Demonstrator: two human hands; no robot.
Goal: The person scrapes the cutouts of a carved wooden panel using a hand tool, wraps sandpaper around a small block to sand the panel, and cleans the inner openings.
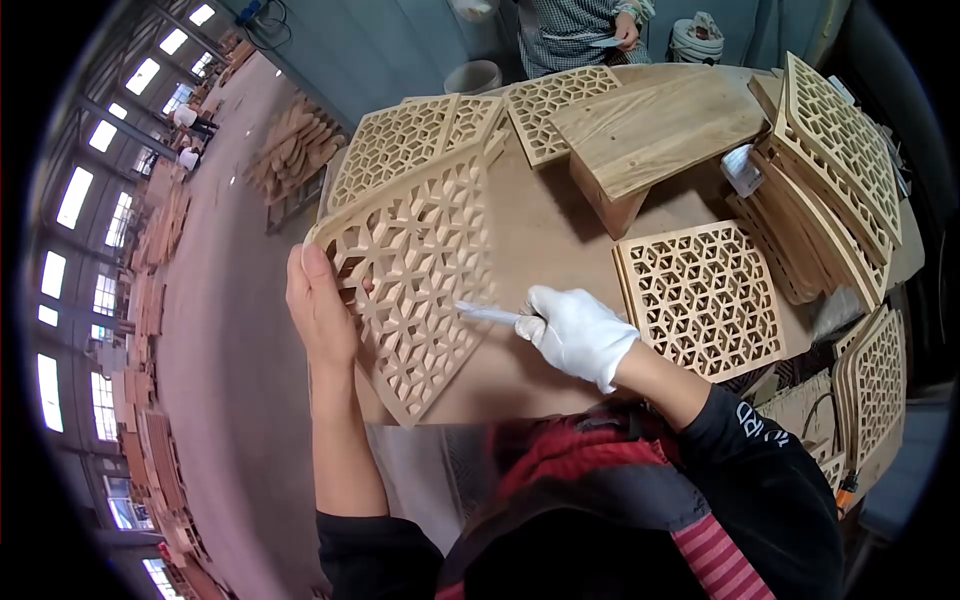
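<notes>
Here, left fingers [316,264] clamp a lattice panel [432,297], right fingers [530,326] a slim tool [487,314] — sleeve [745,440] shows "RD".

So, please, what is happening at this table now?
A person's bare left hand holds a wooden lattice panel tilted up. The gloved right hand holds a thin, pale tool, its tip close to the panel. More lattice panels sit around the table. Across it, another person holds a small flat piece.
</notes>
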